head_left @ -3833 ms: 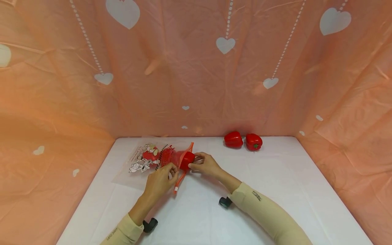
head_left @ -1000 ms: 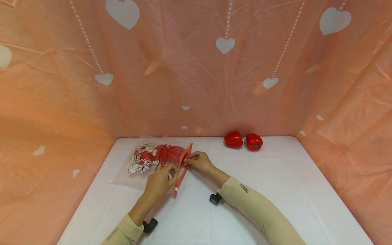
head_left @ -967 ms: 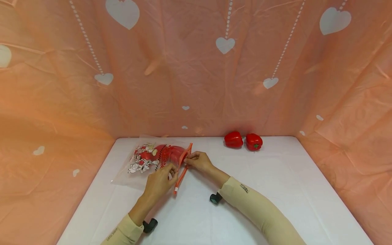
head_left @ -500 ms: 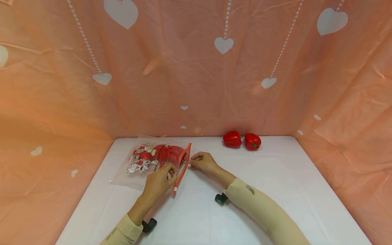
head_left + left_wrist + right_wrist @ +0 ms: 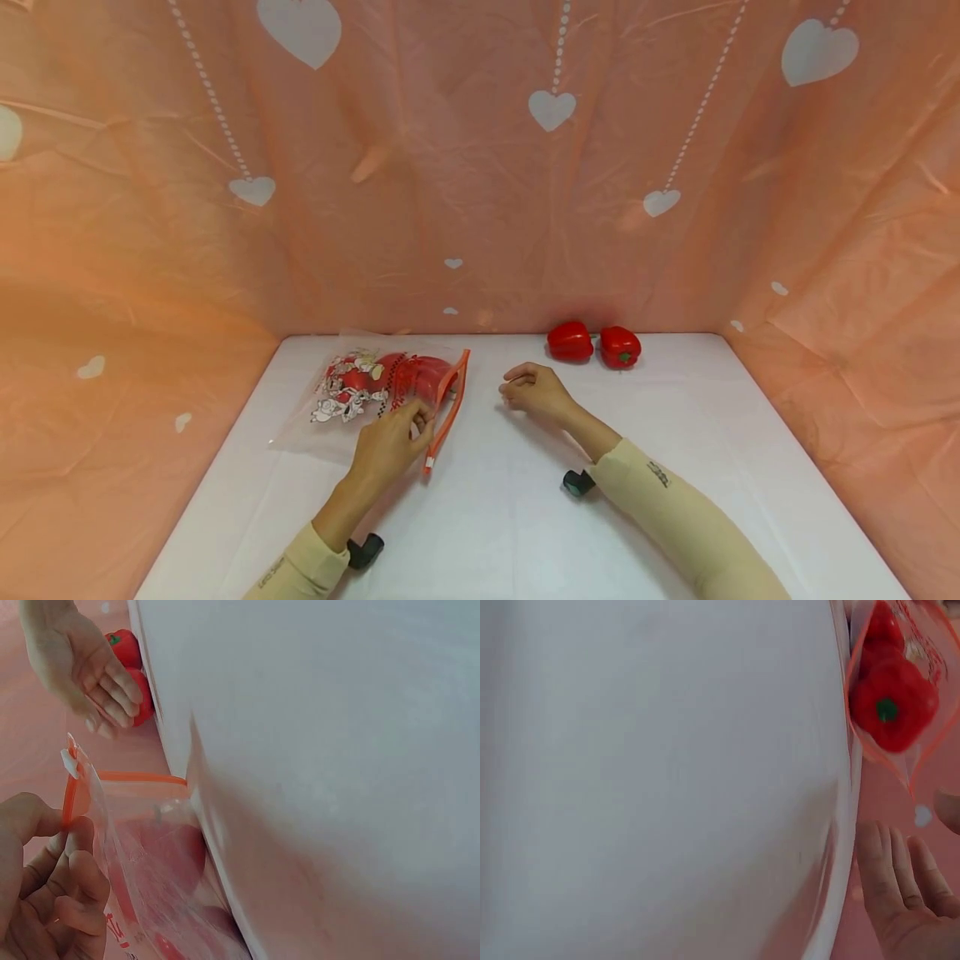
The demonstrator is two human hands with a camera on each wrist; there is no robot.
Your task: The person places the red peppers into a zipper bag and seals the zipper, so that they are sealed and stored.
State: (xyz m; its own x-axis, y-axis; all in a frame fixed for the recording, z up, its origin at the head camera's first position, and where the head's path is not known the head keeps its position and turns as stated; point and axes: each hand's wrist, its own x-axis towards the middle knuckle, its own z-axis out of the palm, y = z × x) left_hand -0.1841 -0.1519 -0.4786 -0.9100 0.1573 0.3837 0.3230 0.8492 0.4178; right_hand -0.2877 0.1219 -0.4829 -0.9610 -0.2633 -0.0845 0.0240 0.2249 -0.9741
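Note:
A clear zip bag (image 5: 352,392) with cartoon print lies at the table's left rear, with red peppers (image 5: 420,375) inside. Its orange zipper edge (image 5: 448,406) stands up, and the mouth gapes toward the right. My left hand (image 5: 415,415) pinches the near end of that edge; the left wrist view shows the fingers (image 5: 75,847) on the orange strip (image 5: 70,801). My right hand (image 5: 516,385) hovers loosely curled and empty to the right of the bag, apart from it. The right wrist view shows a bagged pepper (image 5: 892,701) beyond its fingers (image 5: 900,885).
Two loose red peppers (image 5: 570,342) (image 5: 620,347) sit side by side at the back edge of the white table (image 5: 675,467). Pink cloth with white hearts (image 5: 551,108) walls in the back and both sides.
The pepper at the bag's mouth has gone inside. My right hand has let go of the zipper edge and drawn away to the right. The left hand keeps its pinch.

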